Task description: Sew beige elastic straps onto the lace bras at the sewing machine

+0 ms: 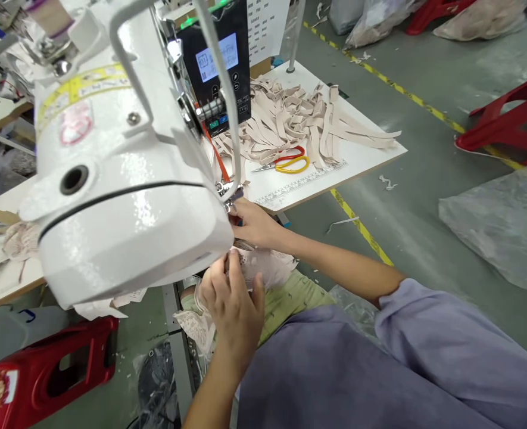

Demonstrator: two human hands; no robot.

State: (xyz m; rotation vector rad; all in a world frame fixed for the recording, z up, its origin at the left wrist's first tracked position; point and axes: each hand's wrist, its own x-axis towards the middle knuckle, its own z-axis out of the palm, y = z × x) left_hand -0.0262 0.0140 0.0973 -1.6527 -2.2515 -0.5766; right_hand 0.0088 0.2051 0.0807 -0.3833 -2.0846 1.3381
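A white sewing machine fills the left of the head view and hides the needle area. Low beside its head, my left hand rests with fingertips on pale pink lace fabric; its fingers are apart and the thumb stands away from them. My right hand reaches in at the machine's right side, close to small metal parts. Its fingers are curled, the tips partly hidden, and what they pinch cannot be made out. More lace hangs below my left hand, over my lap.
On the white table lie a heap of beige fabric strips, scissors with red and yellow handles, and a printed ruler. A control panel stands behind. Red stools and plastic bags are on the floor.
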